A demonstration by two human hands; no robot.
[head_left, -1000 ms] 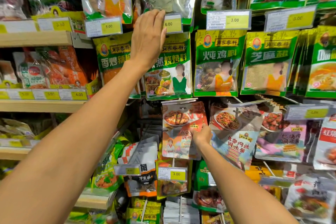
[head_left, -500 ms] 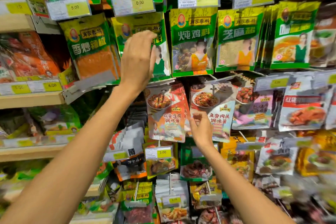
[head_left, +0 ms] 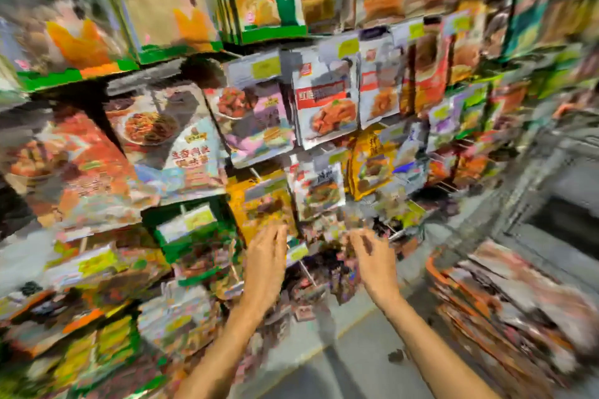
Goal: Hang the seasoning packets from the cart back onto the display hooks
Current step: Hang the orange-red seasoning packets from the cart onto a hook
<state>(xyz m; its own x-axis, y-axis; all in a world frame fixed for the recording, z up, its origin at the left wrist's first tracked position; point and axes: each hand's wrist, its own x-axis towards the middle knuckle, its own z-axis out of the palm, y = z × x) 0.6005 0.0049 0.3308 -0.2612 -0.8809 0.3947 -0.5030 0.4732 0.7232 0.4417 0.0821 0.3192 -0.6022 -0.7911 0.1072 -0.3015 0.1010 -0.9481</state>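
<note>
The view is heavily blurred by motion. My left hand [head_left: 265, 266] and my right hand [head_left: 372, 262] hover side by side, low in front of the display, fingers loosely spread and holding nothing. Seasoning packets hang on hooks across the wall: an orange-red packet [head_left: 94, 168], a noodle-picture packet [head_left: 171, 142], a white-and-red packet [head_left: 327, 107] and a yellow packet [head_left: 262, 204] just above my left hand. A pile of packets [head_left: 505, 298] lies at the lower right, apparently in the cart.
Green packets [head_left: 168, 10] fill the upper row. Yellow price tags [head_left: 197, 220] stick out on the hook ends. Grey floor [head_left: 350, 366] shows between my arms. A grey metal frame [head_left: 551, 204] stands at the right edge.
Both hands have dropped from the upper and middle hooks to low in front of the display. My right hand has let go of the hanging packet. The camera has swung right and down.
</note>
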